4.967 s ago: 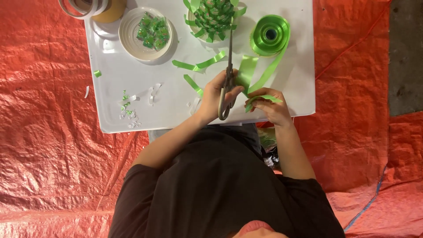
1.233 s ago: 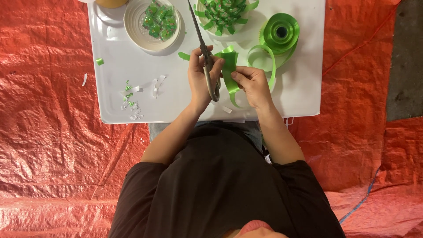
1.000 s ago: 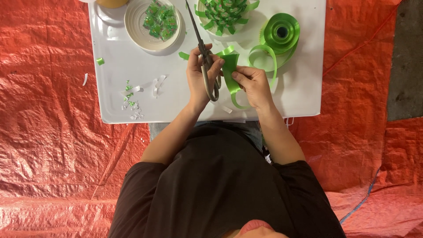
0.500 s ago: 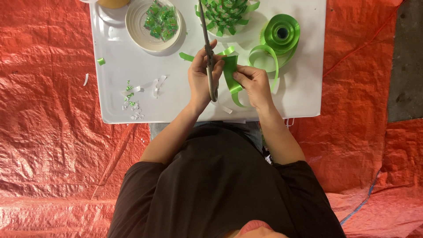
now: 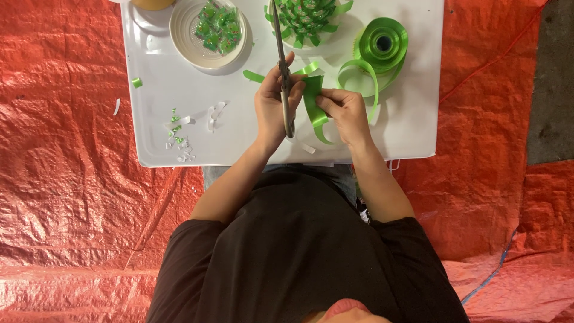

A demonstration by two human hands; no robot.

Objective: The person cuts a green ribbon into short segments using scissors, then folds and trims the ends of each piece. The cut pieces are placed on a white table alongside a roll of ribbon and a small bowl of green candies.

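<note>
My left hand is closed on the handles of a pair of long scissors, whose blades point away from me, nearly straight up the white table. Beside it, my right hand pinches a strip of green ribbon just right of the scissors. The strip hangs down below my fingers and curls. A loop of the same ribbon runs back to a green ribbon roll at the far right of the table.
A white bowl holds several small folded green pieces. A spiky green ribbon ornament sits at the far edge. Small green and white scraps lie on the left. Red tarp covers the floor around the table.
Both hands moved from the table's near edge toward its middle. The scissors swung from leaning left to pointing almost straight away. My right hand keeps its hold on the ribbon.
</note>
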